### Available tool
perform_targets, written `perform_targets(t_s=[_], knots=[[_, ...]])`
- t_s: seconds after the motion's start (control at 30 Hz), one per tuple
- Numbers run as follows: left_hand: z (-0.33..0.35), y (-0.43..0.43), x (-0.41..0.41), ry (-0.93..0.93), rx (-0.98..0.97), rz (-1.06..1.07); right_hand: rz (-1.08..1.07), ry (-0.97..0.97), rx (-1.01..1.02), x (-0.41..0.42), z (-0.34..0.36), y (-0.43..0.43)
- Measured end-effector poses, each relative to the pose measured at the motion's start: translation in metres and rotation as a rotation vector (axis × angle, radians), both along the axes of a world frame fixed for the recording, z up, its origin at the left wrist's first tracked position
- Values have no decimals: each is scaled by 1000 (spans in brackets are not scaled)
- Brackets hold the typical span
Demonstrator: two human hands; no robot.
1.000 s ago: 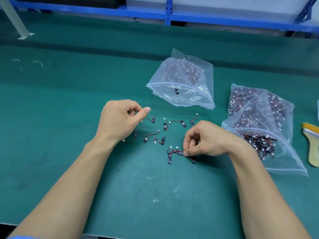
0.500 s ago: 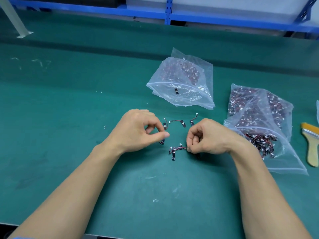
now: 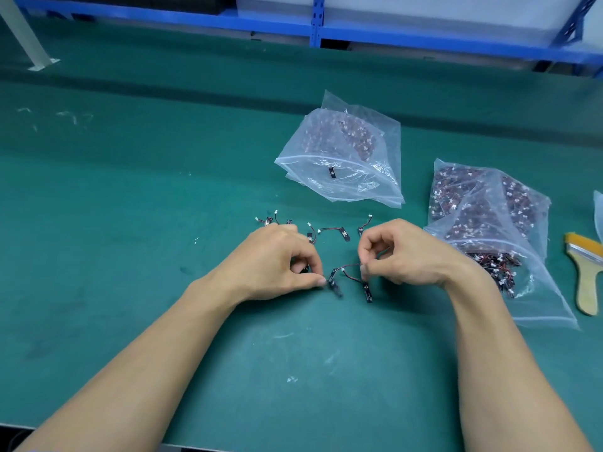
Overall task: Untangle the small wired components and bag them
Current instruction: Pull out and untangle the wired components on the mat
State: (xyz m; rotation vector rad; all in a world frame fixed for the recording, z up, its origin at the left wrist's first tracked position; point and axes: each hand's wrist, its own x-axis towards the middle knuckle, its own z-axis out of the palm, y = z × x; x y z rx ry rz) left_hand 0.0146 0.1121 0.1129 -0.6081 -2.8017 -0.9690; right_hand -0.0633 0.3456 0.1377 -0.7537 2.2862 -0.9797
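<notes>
A small tangle of wired components (image 3: 347, 278), black strips on red-black wires, hangs between my two hands just above the green mat. My left hand (image 3: 277, 264) pinches one black strip of it at its thumb tip. My right hand (image 3: 401, 252) pinches the wire end of the same tangle. Several separated components (image 3: 332, 232) lie on the mat just beyond my hands. A clear zip bag (image 3: 342, 158) holding components lies further back. A second, fuller bag (image 3: 496, 230) lies open at the right, with components spilling at its mouth.
A wooden-handled brush (image 3: 587, 272) lies at the far right edge. The green mat (image 3: 130, 207) stretches wide to the left. A blue shelf frame (image 3: 316, 24) runs along the back, and a grey post foot (image 3: 39, 60) stands at the back left.
My left hand moved right from the loose components to the tangle and took hold of a strip. Both hands lifted the tangle slightly and pulled it apart.
</notes>
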Motion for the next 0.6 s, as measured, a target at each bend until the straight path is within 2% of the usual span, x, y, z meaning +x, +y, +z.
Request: perform_targets(t_s=[0.17,0.5,0.6], knots=[[-2,1,-1,3,15,25,-159,31,-126,-4,3,4],[-7,9,-4,79,68,112,-211,279,99,-7,-3,7],[-6,9,-3,78,69,85,-228,332,83,-6,-2,6]])
